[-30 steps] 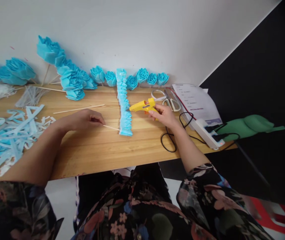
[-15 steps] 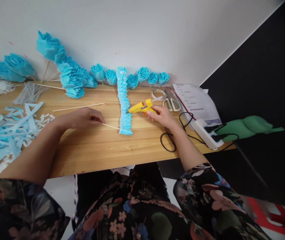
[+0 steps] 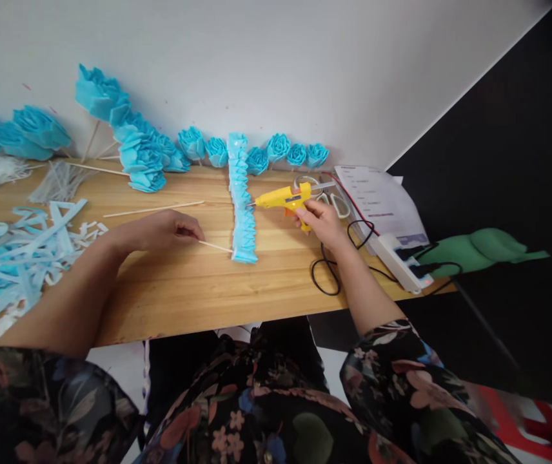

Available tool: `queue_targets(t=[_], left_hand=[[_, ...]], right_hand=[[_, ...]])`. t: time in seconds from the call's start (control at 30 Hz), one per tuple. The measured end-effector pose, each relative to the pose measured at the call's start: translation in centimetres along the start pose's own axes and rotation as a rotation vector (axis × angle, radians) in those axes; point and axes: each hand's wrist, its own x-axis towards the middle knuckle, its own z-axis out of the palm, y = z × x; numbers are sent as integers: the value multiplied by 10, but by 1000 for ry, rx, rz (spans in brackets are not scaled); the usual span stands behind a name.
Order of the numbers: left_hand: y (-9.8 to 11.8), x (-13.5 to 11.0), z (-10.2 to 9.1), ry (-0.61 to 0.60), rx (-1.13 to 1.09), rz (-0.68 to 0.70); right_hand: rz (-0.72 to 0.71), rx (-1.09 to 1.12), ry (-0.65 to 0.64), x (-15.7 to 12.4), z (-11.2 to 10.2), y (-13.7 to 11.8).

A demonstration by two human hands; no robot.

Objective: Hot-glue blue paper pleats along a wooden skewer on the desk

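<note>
A thin wooden stick [image 3: 215,245] is pinched in the fingers of my left hand [image 3: 172,231]. Its far end meets the lower part of a long pleated strip of light-blue material [image 3: 244,212] lying on the table. My right hand [image 3: 323,223] grips a yellow hot glue gun [image 3: 283,198], whose nozzle points left at the strip's right edge, around mid-length. Whether the nozzle touches the strip I cannot tell. A second wooden stick [image 3: 155,209] lies just beyond my left hand.
Blue paper flowers [image 3: 141,154] on sticks line the wall. Cut blue and white scraps [image 3: 24,251] cover the table's left side. Scissors [image 3: 340,205], papers [image 3: 370,200], a white power strip [image 3: 405,263] and a looping black cable [image 3: 325,277] occupy the right. A green object [image 3: 479,251] sits beyond the power strip.
My right hand has moved the glue gun slightly right and farther up along the strip, and the gun's body now shows more. My left hand and its stick have stayed nearly still.
</note>
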Motion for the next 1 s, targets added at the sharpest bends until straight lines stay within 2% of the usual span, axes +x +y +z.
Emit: queue_targets(t=[0.2, 0.33, 0.57, 0.63, 0.77, 1.0], left_hand=[[-1, 1, 1, 2, 12, -3], [0, 0, 1, 5, 3, 12], [-1, 0, 0, 4, -9, 24], [-1, -1, 1, 6, -12, 22], [-1, -1, 1, 11, -29, 18], [-1, -2, 1, 17, -34, 29]], right_hand=[[56, 98, 17, 3, 7, 10], [104, 171, 26, 13, 6, 7], [43, 168, -215, 39, -16, -15], [82, 207, -188, 38, -12, -13], [180, 259, -52, 26, 0, 1], [187, 176, -42, 18, 0, 7]])
